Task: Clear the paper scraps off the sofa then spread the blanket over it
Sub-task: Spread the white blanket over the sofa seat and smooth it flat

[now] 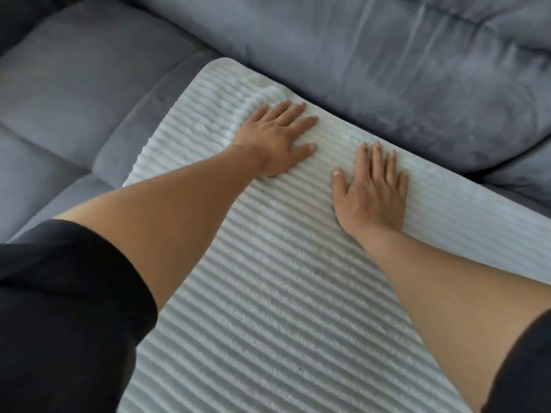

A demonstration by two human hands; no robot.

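Note:
A white ribbed blanket (pixel 268 293) lies spread flat over the grey sofa seat (pixel 59 93), its far edge running along the foot of the back cushions. My left hand (pixel 274 135) rests palm down on the blanket near its far left corner, fingers apart, beside a small raised ripple in the fabric. My right hand (pixel 372 192) lies flat on the blanket close to the far edge, fingers spread, holding nothing. No paper scraps show anywhere in view.
Grey back cushions (pixel 387 70) rise behind the blanket's far edge. An uncovered stretch of quilted seat lies to the left of the blanket. My black sleeves fill the lower left and lower right corners.

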